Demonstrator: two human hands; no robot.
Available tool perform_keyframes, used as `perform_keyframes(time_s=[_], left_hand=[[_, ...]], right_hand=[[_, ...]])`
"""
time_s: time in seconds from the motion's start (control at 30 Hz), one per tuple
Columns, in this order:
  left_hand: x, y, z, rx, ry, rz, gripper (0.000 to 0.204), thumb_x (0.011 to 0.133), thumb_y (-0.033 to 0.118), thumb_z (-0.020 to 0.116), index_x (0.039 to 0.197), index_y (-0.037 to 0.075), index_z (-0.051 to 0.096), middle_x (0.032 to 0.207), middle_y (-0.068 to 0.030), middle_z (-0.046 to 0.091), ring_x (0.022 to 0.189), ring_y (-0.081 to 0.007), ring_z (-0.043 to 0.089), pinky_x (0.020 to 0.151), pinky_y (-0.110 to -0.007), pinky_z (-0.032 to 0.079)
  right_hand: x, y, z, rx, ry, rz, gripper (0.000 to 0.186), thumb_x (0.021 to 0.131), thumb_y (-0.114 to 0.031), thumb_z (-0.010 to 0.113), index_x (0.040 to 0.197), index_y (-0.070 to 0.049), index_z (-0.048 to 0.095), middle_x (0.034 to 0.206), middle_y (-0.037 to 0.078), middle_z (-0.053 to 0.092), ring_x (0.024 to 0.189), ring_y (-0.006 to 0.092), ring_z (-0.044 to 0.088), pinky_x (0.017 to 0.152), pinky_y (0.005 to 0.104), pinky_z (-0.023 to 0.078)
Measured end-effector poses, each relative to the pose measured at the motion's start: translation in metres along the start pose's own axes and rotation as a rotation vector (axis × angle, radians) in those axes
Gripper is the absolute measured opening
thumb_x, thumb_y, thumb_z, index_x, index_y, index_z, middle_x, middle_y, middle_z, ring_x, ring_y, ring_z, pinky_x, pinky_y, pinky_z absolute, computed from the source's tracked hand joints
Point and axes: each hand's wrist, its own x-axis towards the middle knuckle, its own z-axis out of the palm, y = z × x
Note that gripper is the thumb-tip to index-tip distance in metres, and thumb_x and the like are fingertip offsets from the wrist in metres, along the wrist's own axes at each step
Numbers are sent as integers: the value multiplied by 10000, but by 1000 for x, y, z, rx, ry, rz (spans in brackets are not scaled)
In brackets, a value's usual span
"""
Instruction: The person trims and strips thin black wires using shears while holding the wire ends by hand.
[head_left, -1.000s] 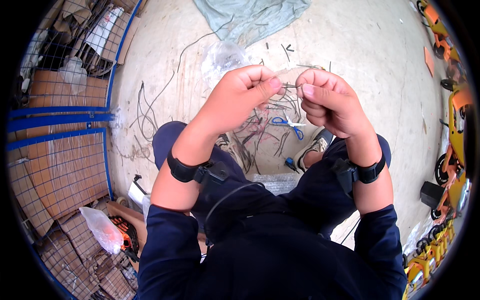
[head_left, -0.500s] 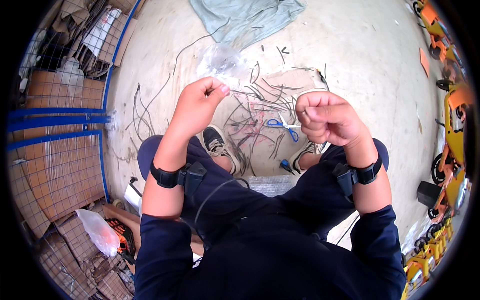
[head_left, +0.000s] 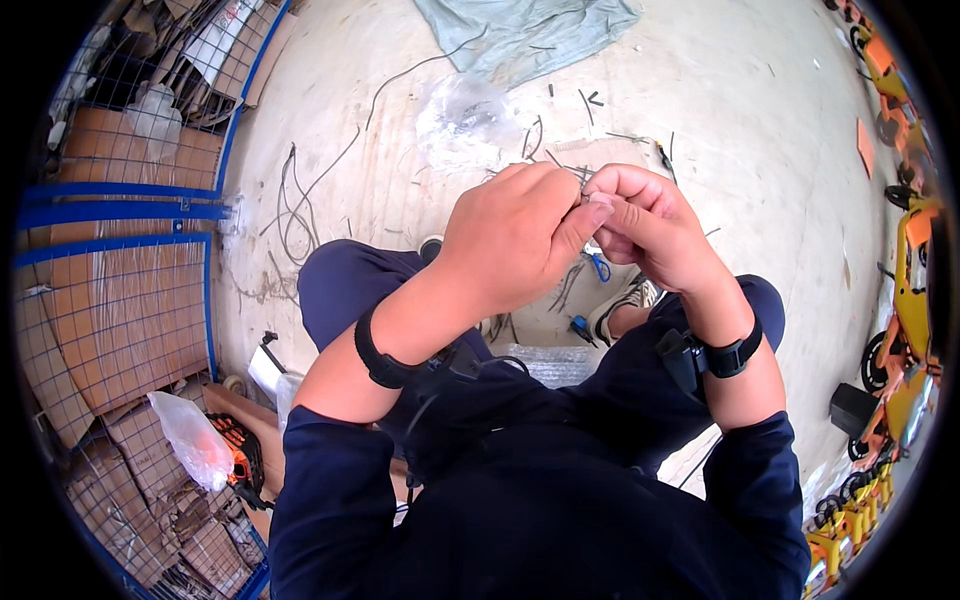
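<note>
My left hand (head_left: 515,235) and my right hand (head_left: 650,222) meet fingertip to fingertip above the floor, in front of my knees. Both are closed in a pinch. Something small and dark shows between the fingertips, too little of it to name. Below them, one blue handle loop of the scissors (head_left: 600,266) peeks out; the rest is hidden behind my hands. Cut pieces of dark cable (head_left: 568,288) lie on the floor under and around my hands, many of them covered from view.
Ahead lie a clear plastic bag (head_left: 465,120) and a grey-green cloth (head_left: 530,40). A long cable (head_left: 370,108) curls at the left. Blue mesh cages (head_left: 110,330) with cardboard line the left side. Yellow and orange wheeled frames (head_left: 910,250) stand along the right.
My left hand has swung right, from well apart to touching my right hand's fingertips. It now covers much of the cable pieces and scissors. The whole view has shifted slightly.
</note>
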Motion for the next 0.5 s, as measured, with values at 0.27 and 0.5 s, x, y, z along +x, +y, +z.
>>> perform_keyframes(time_s=[0.27, 0.5], left_hand=[[1, -1, -3, 273, -33, 69, 227, 838, 227, 623, 699, 83, 516, 659, -65, 525, 643, -257, 564, 517, -377, 458], [2, -9, -1, 128, -58, 100, 213, 814, 173, 635, 677, 68, 509, 619, -83, 528, 588, -269, 568, 499, -384, 450]], right_hand=[[0, 1, 8, -357, 54, -128, 98, 958, -114, 554, 940, -31, 604, 695, -64, 500, 600, 11, 393, 519, 180, 299], [-3, -2, 9, -223, 17, -103, 111, 951, -100, 555, 938, -12, 623, 722, -46, 553, 635, 27, 466, 565, 197, 378]])
